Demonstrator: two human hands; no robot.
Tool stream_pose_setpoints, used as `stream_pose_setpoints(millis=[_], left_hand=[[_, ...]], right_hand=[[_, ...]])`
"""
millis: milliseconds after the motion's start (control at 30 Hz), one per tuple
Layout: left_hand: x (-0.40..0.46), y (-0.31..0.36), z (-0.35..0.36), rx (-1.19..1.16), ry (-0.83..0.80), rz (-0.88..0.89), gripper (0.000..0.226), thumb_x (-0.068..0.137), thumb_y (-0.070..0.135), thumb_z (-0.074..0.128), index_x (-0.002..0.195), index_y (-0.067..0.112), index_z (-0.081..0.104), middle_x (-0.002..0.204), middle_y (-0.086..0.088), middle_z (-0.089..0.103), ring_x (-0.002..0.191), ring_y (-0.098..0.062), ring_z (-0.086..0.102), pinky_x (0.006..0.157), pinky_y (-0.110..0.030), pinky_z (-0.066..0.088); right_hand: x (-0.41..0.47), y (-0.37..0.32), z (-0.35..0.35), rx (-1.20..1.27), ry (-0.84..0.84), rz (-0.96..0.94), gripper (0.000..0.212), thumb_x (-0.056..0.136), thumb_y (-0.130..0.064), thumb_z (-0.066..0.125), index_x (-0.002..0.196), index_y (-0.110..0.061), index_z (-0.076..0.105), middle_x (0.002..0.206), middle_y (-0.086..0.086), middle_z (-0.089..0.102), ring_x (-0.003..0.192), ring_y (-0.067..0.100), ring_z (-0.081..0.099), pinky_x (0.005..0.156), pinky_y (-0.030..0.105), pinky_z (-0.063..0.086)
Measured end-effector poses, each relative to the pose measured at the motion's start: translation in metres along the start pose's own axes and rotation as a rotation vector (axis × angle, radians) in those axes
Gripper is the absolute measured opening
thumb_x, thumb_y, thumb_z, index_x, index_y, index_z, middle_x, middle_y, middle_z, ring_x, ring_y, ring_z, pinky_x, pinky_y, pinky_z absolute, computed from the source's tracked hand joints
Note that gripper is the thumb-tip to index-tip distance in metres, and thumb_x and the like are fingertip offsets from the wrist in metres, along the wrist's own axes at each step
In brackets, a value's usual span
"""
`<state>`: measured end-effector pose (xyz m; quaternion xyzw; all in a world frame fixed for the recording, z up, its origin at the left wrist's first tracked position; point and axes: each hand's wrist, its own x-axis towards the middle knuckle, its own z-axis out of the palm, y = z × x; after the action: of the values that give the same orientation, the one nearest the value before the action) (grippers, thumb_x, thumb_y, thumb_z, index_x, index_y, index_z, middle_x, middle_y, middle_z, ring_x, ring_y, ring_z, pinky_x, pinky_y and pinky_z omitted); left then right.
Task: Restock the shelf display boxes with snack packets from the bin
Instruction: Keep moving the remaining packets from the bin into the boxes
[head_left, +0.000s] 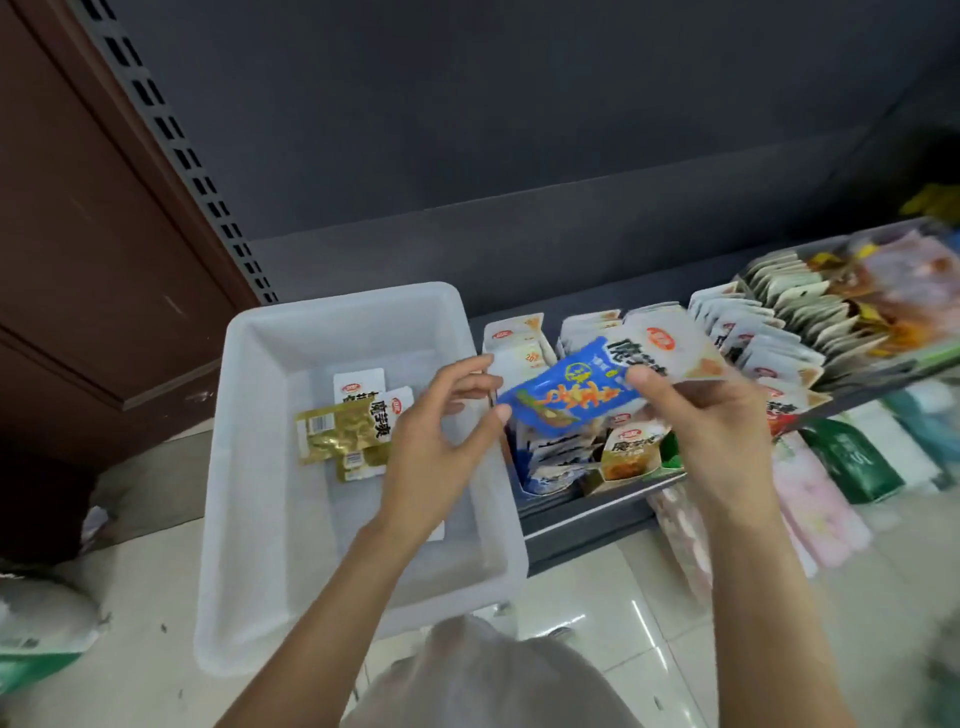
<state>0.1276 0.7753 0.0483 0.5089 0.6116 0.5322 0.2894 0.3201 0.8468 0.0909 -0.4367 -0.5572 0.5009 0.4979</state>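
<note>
Right hand (711, 415) pinches blue packet (571, 397) and white packet (670, 348); left hand (441, 431) released, thumb touching blue packet, over bin (270, 519).

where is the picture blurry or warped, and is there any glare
Head view: motion blur smears the far right, where the shelf packets lose their print; the blue packet in the right hand and the white bin stay fairly sharp. Wide-angle distortion bends the slotted upright. Glare spots sit on the floor tiles. The pale shape at the bottom edge is out of focus.
</note>
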Motion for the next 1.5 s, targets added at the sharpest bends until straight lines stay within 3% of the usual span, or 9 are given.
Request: stream_pose_setpoints(millis=[167, 333, 500, 700, 900, 1100, 1233, 1333, 1500], left_hand=[[-0.014, -0.016, 0.031, 0.507, -0.356, 0.095, 0.071, 0.073, 0.069, 0.060, 0.135, 0.039, 0.042, 0.127, 0.022, 0.044, 0.119, 0.006, 0.030, 0.094, -0.010, 0.022], [-0.014, -0.025, 0.044, 0.531, -0.202, 0.322, 0.027, 0.078, 0.016, 0.073, 0.103, 0.026, 0.070, 0.091, 0.012, 0.069, 0.089, -0.005, 0.053, 0.079, -0.014, 0.040], [-0.014, -0.026, 0.042, 0.518, -0.201, 0.377, 0.026, 0.075, 0.012, 0.076, 0.096, 0.027, 0.073, 0.087, 0.013, 0.071, 0.077, -0.004, 0.058, 0.072, -0.015, 0.043], [-0.019, -0.028, 0.042, 0.512, -0.212, 0.372, 0.034, 0.074, 0.007, 0.077, 0.100, 0.028, 0.073, 0.088, 0.012, 0.070, 0.079, -0.004, 0.056, 0.070, -0.012, 0.043], [-0.020, -0.028, 0.042, 0.498, -0.164, 0.395, 0.034, 0.073, 0.004, 0.075, 0.099, 0.025, 0.072, 0.090, 0.010, 0.070, 0.084, -0.005, 0.055, 0.076, -0.012, 0.042], [-0.021, -0.031, 0.040, 0.491, -0.153, 0.379, 0.035, 0.074, 0.004, 0.075, 0.100, 0.026, 0.073, 0.090, 0.011, 0.070, 0.083, -0.004, 0.055, 0.075, -0.009, 0.040], [-0.020, -0.034, 0.042, 0.500, -0.162, 0.389, 0.030, 0.075, 0.007, 0.075, 0.098, 0.026, 0.074, 0.089, 0.012, 0.070, 0.083, -0.003, 0.056, 0.072, -0.014, 0.047], [-0.021, -0.035, 0.041, 0.497, -0.165, 0.394, 0.033, 0.074, 0.005, 0.077, 0.099, 0.027, 0.073, 0.089, 0.012, 0.070, 0.082, -0.004, 0.057, 0.071, -0.014, 0.047], [-0.021, -0.037, 0.042, 0.488, -0.153, 0.416, 0.029, 0.077, 0.009, 0.075, 0.099, 0.027, 0.073, 0.088, 0.012, 0.069, 0.083, -0.004, 0.056, 0.072, -0.012, 0.045]], right_hand=[[0.008, 0.005, -0.051, 0.159, 0.226, -0.098, 0.017, 0.069, -0.028, 0.072, 0.085, -0.022, 0.071, 0.082, -0.009, 0.073, 0.081, 0.009, 0.068, 0.072, 0.022, 0.055], [0.018, 0.012, -0.046, 0.105, 0.130, -0.089, 0.010, 0.083, -0.012, 0.064, 0.086, -0.019, 0.070, 0.082, -0.009, 0.073, 0.082, 0.011, 0.068, 0.073, 0.022, 0.055], [0.031, 0.028, -0.022, -0.219, -0.205, -0.088, 0.018, 0.087, -0.010, 0.063, 0.104, -0.007, 0.066, 0.088, -0.013, 0.073, 0.085, 0.006, 0.069, 0.074, 0.017, 0.052], [0.035, 0.057, -0.001, -0.726, -0.525, -0.170, 0.012, 0.088, -0.021, 0.066, 0.097, -0.012, 0.069, 0.080, 0.001, 0.071, 0.072, 0.017, 0.066, 0.067, 0.039, 0.052], [0.030, 0.063, 0.027, -0.920, -0.540, -0.250, 0.008, 0.085, -0.020, 0.065, 0.084, -0.014, 0.070, 0.064, -0.002, 0.062, 0.061, 0.013, 0.048, 0.057, 0.029, 0.033], [0.035, 0.059, 0.018, -0.737, -0.439, -0.096, 0.024, 0.085, -0.020, 0.068, 0.107, -0.011, 0.071, 0.094, 0.001, 0.074, 0.084, 0.014, 0.068, 0.075, 0.031, 0.052], [0.034, 0.062, 0.014, -0.868, -0.543, -0.002, 0.025, 0.086, -0.025, 0.067, 0.105, -0.008, 0.070, 0.100, 0.005, 0.072, 0.094, 0.021, 0.066, 0.071, 0.022, 0.041], [0.032, 0.049, 0.016, -1.142, -0.507, -0.183, 0.019, 0.086, -0.030, 0.065, 0.099, -0.019, 0.072, 0.090, 0.002, 0.072, 0.086, 0.021, 0.064, 0.062, 0.025, 0.036], [0.031, 0.038, 0.020, -1.169, -0.572, -0.386, 0.014, 0.088, -0.019, 0.060, 0.087, -0.026, 0.072, 0.075, -0.005, 0.070, 0.074, 0.019, 0.064, 0.056, 0.026, 0.034]])
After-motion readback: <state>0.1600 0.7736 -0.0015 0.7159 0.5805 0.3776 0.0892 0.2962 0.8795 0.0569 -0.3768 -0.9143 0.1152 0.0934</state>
